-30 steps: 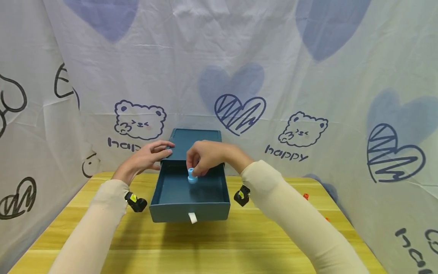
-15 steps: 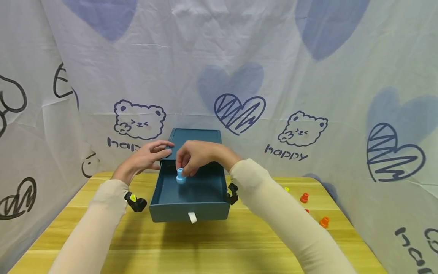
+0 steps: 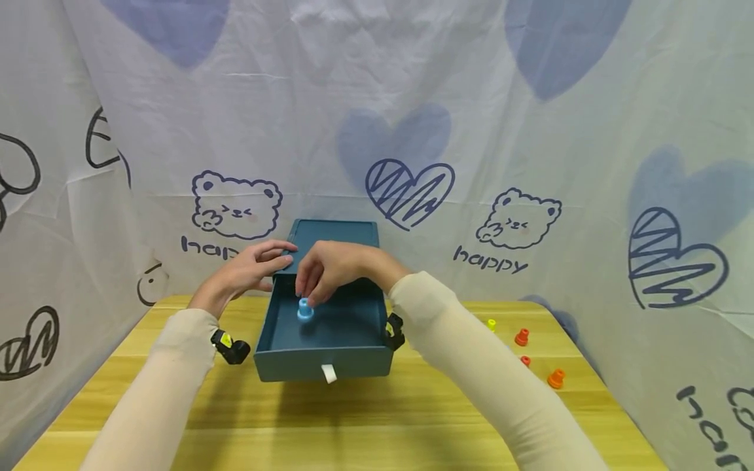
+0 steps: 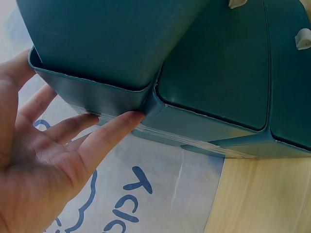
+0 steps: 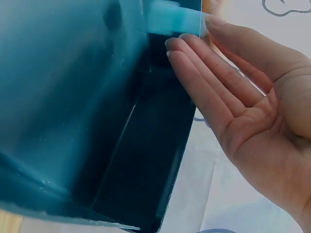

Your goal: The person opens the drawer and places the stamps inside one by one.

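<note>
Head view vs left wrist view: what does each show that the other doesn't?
Head only: the right hand over the small light-blue plastic peg in the open teal plastic drawer, plus orange pegs on the yellow wooden table. Left wrist only: closed lower drawer fronts and fingertips touching the cabinet's edge. Both: the left hand against the teal drawer cabinet.

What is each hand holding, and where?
The right hand pinches the blue peg by its top; the left hand just rests straight fingers on the blue box.
</note>
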`<move>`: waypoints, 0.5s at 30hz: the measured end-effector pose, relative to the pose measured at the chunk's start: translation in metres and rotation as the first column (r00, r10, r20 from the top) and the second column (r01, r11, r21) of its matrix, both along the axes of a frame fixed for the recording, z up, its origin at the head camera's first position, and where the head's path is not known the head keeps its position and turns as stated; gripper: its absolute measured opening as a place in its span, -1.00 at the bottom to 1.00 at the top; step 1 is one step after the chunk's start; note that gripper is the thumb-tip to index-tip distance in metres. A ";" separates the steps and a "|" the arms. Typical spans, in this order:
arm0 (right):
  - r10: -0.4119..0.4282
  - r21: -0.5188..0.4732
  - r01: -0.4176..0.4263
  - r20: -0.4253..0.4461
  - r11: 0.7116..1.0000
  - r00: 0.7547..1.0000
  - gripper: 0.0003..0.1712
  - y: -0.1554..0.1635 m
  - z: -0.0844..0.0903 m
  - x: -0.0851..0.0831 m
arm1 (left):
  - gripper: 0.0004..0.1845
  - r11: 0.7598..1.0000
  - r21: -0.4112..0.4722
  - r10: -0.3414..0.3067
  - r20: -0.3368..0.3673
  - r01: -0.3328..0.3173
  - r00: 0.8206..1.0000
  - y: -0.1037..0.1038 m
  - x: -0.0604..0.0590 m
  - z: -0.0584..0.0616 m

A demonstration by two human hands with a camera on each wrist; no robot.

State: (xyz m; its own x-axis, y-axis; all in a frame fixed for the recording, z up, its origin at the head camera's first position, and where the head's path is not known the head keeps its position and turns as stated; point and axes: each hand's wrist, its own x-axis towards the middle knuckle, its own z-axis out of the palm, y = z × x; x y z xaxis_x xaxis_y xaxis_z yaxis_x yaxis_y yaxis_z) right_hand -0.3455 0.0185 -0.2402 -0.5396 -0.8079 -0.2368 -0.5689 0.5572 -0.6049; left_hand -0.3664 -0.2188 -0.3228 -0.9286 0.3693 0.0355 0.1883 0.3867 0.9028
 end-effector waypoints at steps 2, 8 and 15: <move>0.001 -0.005 -0.001 0.003 1.000 1.000 -0.72 0.000 0.000 0.000 | -0.33 1.000 -0.001 0.001 0.001 -0.001 1.000 0.000 0.000 0.000; 0.008 -0.043 -0.007 0.021 0.999 1.000 -0.67 0.007 0.002 0.000 | -0.32 1.000 -0.002 0.004 0.002 -0.004 1.000 0.000 0.000 -0.002; 0.010 -0.151 -0.002 0.048 0.989 0.999 -0.66 0.028 0.008 0.000 | -0.33 1.000 -0.003 0.015 -0.002 -0.015 1.000 0.001 -0.001 -0.001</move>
State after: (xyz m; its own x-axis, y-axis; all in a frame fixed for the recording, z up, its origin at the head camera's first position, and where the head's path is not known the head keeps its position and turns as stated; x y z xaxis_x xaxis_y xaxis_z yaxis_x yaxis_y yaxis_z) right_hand -0.3454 0.0465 -0.2317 -0.5256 -0.8395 -0.1375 -0.5400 0.4542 -0.7086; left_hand -0.3675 -0.2178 -0.3243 -0.9341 0.3552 0.0362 0.1841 0.3921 0.9013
